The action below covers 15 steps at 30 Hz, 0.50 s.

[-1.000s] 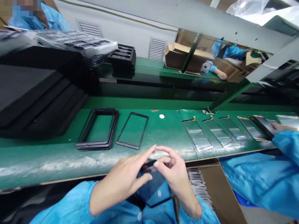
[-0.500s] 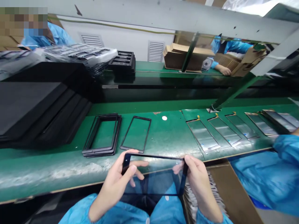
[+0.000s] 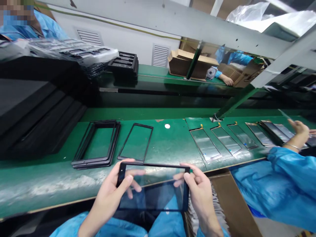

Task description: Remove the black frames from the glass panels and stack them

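Note:
A clear touchscreen panel with a black border (image 3: pixel 155 187) is held level over my lap, just off the bench's front edge. My left hand (image 3: pixel 112 187) grips its left end, thumb on the face and fingers behind, visible through the glass. At the opposite end my right hand (image 3: pixel 197 187) pinches the border with the thumb on top. Just beyond the panel lies a single thin black frame (image 3: pixel 147 144) on the green bench. Left of that is a small stack of black frames (image 3: pixel 76 161).
Clear panels with gold flex tails (image 3: pixel 206 144) lie in a row on the right of the green bench (image 3: pixel 163 144). Black foam slabs (image 3: pixel 29 112) are stacked at left. A co-worker's hand (image 3: pixel 298 128) is at far right. A green post (image 3: pixel 229 102) rises behind the panels.
My right thumb has moved inward onto the panel's border, and its fingers now reach behind the glass. The camera view has shifted slightly right. The co-worker's hand at right has come into view.

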### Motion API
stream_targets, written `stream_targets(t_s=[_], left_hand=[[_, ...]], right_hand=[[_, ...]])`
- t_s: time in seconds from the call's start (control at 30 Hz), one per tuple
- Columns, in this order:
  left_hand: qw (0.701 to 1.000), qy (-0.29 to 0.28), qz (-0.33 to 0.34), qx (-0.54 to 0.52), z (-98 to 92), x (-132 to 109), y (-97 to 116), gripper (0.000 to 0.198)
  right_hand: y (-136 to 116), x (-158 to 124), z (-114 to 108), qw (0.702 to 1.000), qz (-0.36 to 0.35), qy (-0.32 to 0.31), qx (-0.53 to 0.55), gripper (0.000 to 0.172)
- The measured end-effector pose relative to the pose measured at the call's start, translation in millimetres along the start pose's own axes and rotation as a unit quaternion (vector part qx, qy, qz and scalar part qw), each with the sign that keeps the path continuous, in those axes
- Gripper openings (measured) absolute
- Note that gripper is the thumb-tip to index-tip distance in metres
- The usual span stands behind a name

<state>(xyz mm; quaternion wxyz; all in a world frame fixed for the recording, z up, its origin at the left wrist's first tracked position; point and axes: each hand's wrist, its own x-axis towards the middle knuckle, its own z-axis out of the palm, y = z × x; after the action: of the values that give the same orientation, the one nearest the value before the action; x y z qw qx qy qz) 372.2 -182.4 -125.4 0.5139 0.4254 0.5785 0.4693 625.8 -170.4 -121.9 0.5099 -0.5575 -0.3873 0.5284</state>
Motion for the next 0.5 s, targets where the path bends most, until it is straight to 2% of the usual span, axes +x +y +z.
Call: stream_targets(t_s=[0.07,0.1,0.13,0.2,0.27,0.3,0.37,0.5], left_hand=[[0.988,0.032,0.109,0.107,-4.9,7,0,0.062],[0.969,0.034,0.173,0.172,-6.6,12,3,0.066],[0.945,0.017,0.229,0.235,-7.2,16,7,0.066],[0.895,-0.075,0.294,0.327,-4.9,24,18,0.050],[0.864,-0.169,0.308,0.360,0.8,30,27,0.031],[0.857,-0.195,0.306,0.365,3.9,32,30,0.028],[0.855,-0.208,0.304,0.365,8.7,34,31,0.030],[0.861,-0.193,0.322,0.342,11.0,30,25,0.029]], right_hand=[[-1,-4,2,0.999,-0.009,0.011,-0.034,0.036],[-1,-6,4,0.999,-0.015,0.015,-0.047,0.034],[0,-8,6,0.998,-0.022,0.013,-0.055,0.033],[1,-12,10,0.998,-0.033,0.000,-0.062,0.030],[4,-15,13,0.997,-0.038,-0.008,-0.062,0.028],[5,-16,13,0.997,-0.038,-0.009,-0.060,0.027],[5,-18,14,0.998,-0.035,0.003,-0.054,0.027],[0,-20,15,0.997,-0.025,0.038,-0.057,0.030]])
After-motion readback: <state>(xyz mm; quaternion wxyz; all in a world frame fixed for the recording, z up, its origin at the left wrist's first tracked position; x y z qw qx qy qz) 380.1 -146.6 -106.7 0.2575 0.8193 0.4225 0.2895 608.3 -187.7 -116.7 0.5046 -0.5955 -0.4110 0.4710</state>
